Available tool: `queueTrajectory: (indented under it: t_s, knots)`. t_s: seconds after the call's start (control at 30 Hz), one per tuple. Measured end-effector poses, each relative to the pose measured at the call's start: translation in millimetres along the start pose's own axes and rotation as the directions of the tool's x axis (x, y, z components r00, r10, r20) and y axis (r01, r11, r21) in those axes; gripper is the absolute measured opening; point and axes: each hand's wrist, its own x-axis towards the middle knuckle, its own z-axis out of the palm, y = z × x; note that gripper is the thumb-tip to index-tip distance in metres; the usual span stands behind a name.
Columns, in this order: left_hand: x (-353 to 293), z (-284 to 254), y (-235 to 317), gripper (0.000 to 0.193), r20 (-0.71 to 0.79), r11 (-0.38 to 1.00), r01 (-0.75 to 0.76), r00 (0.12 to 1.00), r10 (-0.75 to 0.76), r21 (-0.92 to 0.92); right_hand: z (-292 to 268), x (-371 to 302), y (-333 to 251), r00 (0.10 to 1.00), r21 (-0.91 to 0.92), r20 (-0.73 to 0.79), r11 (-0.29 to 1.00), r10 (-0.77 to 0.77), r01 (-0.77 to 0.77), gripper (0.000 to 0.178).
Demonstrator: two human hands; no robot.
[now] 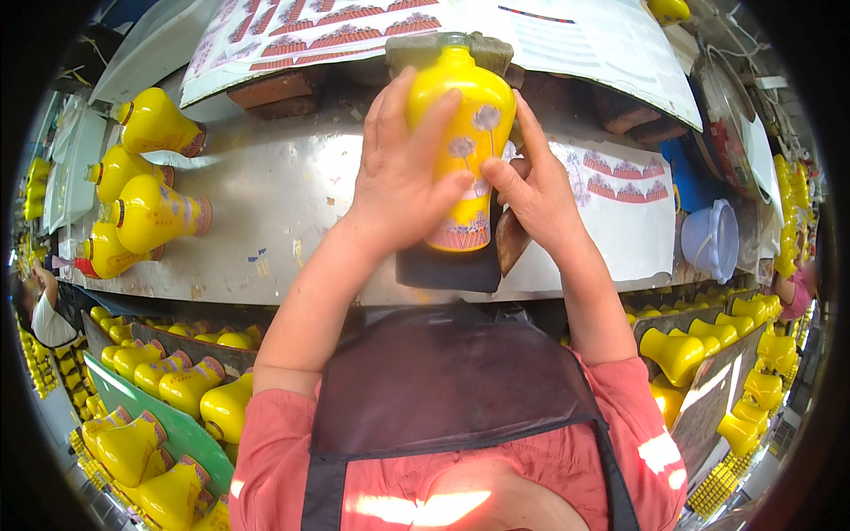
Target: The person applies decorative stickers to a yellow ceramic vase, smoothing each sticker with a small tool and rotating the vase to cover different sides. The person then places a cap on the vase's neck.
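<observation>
A glossy yellow bottle [444, 217] with grey-purple flower pictures and a red patterned band near its base lies tilted, its clear neck away from me. The neck rests on a grey padded support [491, 55], and a dark pad [443, 274] shows under the base. My left hand [394, 168] is laid around the bottle's left side, its index finger and thumb over the front, slightly blurred. Along the right side my right hand [536, 190] grips it, thumb on the printed face. Below that hand shows a brown flat piece [512, 241]; whether I hold it is hidden.
Several yellow bottles [159, 212] lie on the metal table [266, 208] at left. Printed sheets [328, 31] cover the far side; another sheet [624, 234] and a pale bucket [710, 241] are at right. Crates of yellow bottles [186, 385] flank me.
</observation>
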Motion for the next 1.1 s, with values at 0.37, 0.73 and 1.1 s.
queueTrajectory:
  t_s: [0.37, 0.73, 1.1]
  knots:
    - [0.4, -0.4, -5.9, 0.088, -0.022, 0.995, 0.016, 1.000, -0.019, -0.103, -6.3, 2.2, -8.5, 1.000, 0.037, 0.006, 0.999, 0.011, -0.011, 0.083]
    - [4.7, 9.3, -1.7, 0.088, -0.077, 0.988, 0.095, 0.992, -0.105, -0.118, -5.5, 21.7, -34.2, 0.993, -0.159, -0.049, 0.982, -0.109, 0.100, 0.066]
    - [4.8, 11.1, -0.8, 0.088, -0.106, 0.989, 0.064, 0.991, -0.078, -0.133, -6.2, 23.1, -32.3, 0.999, -0.046, -0.051, 0.999, -0.011, 0.008, 0.070]
